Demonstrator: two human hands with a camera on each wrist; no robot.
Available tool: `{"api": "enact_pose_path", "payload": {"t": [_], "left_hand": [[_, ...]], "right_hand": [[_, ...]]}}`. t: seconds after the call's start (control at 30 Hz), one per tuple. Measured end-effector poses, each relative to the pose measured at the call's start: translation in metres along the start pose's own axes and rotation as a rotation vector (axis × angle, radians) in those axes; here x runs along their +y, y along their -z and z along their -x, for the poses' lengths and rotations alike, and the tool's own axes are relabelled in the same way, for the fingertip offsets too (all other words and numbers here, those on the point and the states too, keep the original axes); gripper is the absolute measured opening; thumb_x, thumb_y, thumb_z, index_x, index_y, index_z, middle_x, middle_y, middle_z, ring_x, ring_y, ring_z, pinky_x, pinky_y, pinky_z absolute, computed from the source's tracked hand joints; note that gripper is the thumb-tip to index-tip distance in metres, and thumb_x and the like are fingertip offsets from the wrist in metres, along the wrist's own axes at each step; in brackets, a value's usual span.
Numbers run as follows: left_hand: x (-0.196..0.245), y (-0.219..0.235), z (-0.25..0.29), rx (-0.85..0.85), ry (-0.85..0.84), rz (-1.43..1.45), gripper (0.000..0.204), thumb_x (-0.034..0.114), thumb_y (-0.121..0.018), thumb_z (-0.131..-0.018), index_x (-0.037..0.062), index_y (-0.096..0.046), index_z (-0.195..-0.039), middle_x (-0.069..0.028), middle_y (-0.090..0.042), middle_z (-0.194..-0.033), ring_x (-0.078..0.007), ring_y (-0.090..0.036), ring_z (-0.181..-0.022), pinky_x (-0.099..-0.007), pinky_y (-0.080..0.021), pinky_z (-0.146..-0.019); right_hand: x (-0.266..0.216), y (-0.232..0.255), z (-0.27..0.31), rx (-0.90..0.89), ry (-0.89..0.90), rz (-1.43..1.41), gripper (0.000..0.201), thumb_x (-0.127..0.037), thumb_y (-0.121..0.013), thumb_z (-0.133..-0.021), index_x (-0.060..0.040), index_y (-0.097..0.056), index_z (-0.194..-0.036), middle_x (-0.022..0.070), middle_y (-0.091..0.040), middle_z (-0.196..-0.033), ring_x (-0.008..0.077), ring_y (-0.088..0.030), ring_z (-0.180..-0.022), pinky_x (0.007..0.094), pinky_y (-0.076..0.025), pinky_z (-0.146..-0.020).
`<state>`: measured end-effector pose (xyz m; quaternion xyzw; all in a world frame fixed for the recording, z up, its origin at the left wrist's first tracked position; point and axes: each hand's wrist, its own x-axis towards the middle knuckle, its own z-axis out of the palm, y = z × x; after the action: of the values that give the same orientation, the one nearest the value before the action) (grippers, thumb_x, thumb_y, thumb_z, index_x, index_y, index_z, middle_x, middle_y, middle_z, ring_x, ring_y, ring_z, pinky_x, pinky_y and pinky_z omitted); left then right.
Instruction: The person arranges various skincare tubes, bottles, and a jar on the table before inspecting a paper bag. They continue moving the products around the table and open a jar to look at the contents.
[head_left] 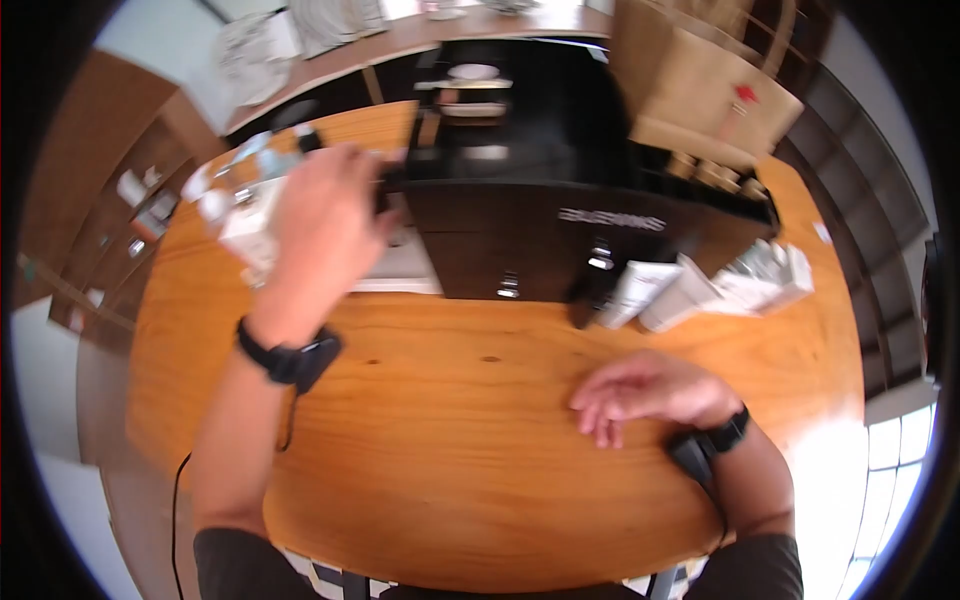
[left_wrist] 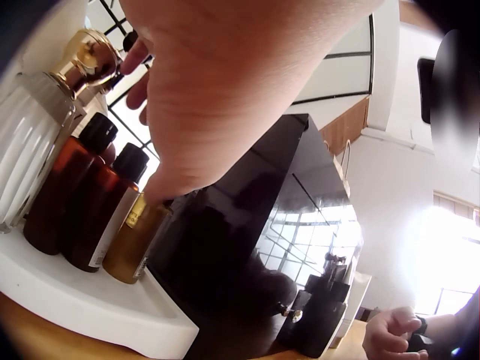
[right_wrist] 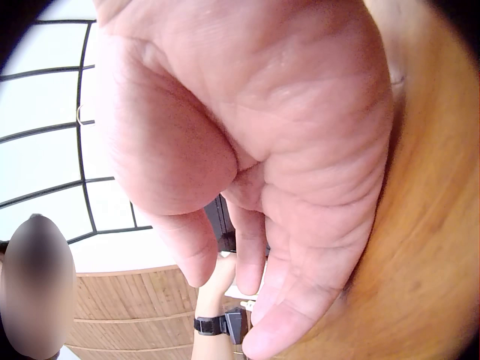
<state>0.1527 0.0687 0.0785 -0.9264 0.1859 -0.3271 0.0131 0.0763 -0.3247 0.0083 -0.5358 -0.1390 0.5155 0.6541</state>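
Note:
My left hand (head_left: 325, 220), blurred in the head view, is over a white tray (left_wrist: 97, 307) left of the black box. Its thumb and fingers pinch the top of a yellow-amber bottle (left_wrist: 136, 244), whose cap the hand hides; the bottle's base is at the tray. Beside it stand two dark brown bottles (left_wrist: 101, 217) (left_wrist: 64, 195) with black caps. A ribbed clear glass bottle with a gold top (left_wrist: 34, 135) is farther left. My right hand (head_left: 655, 388) rests on the wooden table, fingers loosely curled, holding nothing.
A large glossy black box (head_left: 520, 130) with lettering fills the table's back middle. In front of its right side stand a black bottle (left_wrist: 311, 319) and white cartons (head_left: 640, 290). A brown paper bag (head_left: 700, 90) stands behind. White items (head_left: 245, 225) lie at the left.

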Motion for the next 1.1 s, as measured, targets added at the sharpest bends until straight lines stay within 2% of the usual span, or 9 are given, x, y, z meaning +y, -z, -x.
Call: {"api": "enact_pose_path", "payload": {"t": [0.03,0.07,0.2,0.3,0.4,0.6,0.7,0.97,1.1], "left_hand": [[0.003,0.006,0.000,0.004,0.034,0.028,0.056,0.006,-0.082,-0.072,-0.0032,-0.067,-0.126,-0.0195,-0.066,-0.132,-0.0411,-0.061,-0.126,-0.0486,-0.048,-0.108],[0.000,0.004,0.007,0.237,-0.101,0.070,0.039,0.010,-0.086,-0.078,0.0041,-0.071,-0.113,-0.0111,-0.069,-0.120,-0.0351,-0.064,-0.113,-0.0465,-0.049,-0.094],[0.036,0.029,0.035,0.321,-0.130,0.366,0.018,-0.006,-0.081,-0.086,0.0019,-0.070,-0.098,-0.0116,-0.071,-0.091,-0.0329,-0.066,-0.084,-0.0400,-0.052,-0.076],[0.078,0.034,0.043,0.171,-0.163,0.500,0.022,-0.002,-0.082,-0.085,0.0020,-0.071,-0.103,-0.0124,-0.073,-0.094,-0.0317,-0.068,-0.085,-0.0391,-0.053,-0.074],[0.128,0.026,0.037,-0.073,-0.130,0.730,0.044,0.007,-0.086,-0.083,0.0034,-0.070,-0.124,-0.0131,-0.075,-0.103,-0.0328,-0.072,-0.091,-0.0407,-0.058,-0.078],[0.171,0.008,0.011,-0.068,-0.152,0.686,0.047,0.010,-0.086,-0.085,0.0055,-0.069,-0.129,-0.0118,-0.075,-0.108,-0.0294,-0.068,-0.085,-0.0367,-0.056,-0.075],[0.175,-0.006,0.009,0.016,-0.100,0.641,0.034,0.013,-0.087,-0.085,0.0074,-0.074,-0.115,-0.0084,-0.076,-0.097,-0.0252,-0.067,-0.074,-0.0363,-0.055,-0.068],[0.190,-0.011,0.009,0.099,0.047,0.620,0.024,0.021,-0.090,-0.085,0.0116,-0.075,-0.102,-0.0075,-0.074,-0.080,-0.0214,-0.071,-0.065,-0.0331,-0.053,-0.056],[0.188,-0.016,0.013,0.103,0.085,0.599,0.023,0.020,-0.089,-0.084,0.0112,-0.073,-0.098,-0.0061,-0.076,-0.083,-0.0226,-0.074,-0.069,-0.0351,-0.055,-0.059]], "right_hand": [[0.001,0.001,0.002,0.060,0.003,-0.020,0.037,-0.016,-0.067,-0.108,0.0058,-0.064,-0.138,0.0187,-0.076,-0.119,0.0272,-0.077,-0.100,0.0365,-0.062,-0.084],[0.001,0.002,0.000,0.005,0.021,0.007,0.040,-0.020,-0.068,-0.108,0.0050,-0.064,-0.138,0.0156,-0.076,-0.118,0.0246,-0.076,-0.100,0.0350,-0.062,-0.084],[0.008,0.004,-0.003,-0.072,0.062,-0.041,0.043,-0.027,-0.070,-0.108,0.0047,-0.063,-0.137,0.0116,-0.076,-0.116,0.0209,-0.075,-0.099,0.0331,-0.061,-0.084],[0.005,0.000,-0.001,-0.032,0.041,-0.033,0.045,-0.027,-0.071,-0.108,0.0056,-0.063,-0.137,0.0110,-0.075,-0.115,0.0211,-0.075,-0.099,0.0327,-0.061,-0.085],[-0.001,-0.004,0.001,-0.016,0.030,-0.015,0.044,-0.027,-0.070,-0.108,0.0061,-0.063,-0.137,0.0108,-0.074,-0.114,0.0211,-0.075,-0.099,0.0325,-0.061,-0.085],[0.006,0.000,0.000,-0.047,0.080,-0.003,0.042,-0.023,-0.068,-0.108,0.0065,-0.062,-0.137,0.0114,-0.073,-0.115,0.0223,-0.076,-0.097,0.0313,-0.061,-0.083],[0.008,0.000,-0.001,-0.035,0.073,0.010,0.043,-0.023,-0.068,-0.107,0.0065,-0.062,-0.138,0.0117,-0.074,-0.114,0.0233,-0.076,-0.096,0.0316,-0.061,-0.082],[0.007,-0.004,0.002,-0.019,0.085,0.066,0.045,-0.026,-0.072,-0.106,0.0061,-0.063,-0.137,0.0120,-0.074,-0.112,0.0226,-0.076,-0.096,0.0316,-0.062,-0.083],[0.007,-0.010,0.000,-0.009,0.075,0.115,0.042,-0.025,-0.072,-0.107,0.0040,-0.064,-0.136,0.0117,-0.075,-0.113,0.0202,-0.076,-0.095,0.0314,-0.062,-0.081]]}}
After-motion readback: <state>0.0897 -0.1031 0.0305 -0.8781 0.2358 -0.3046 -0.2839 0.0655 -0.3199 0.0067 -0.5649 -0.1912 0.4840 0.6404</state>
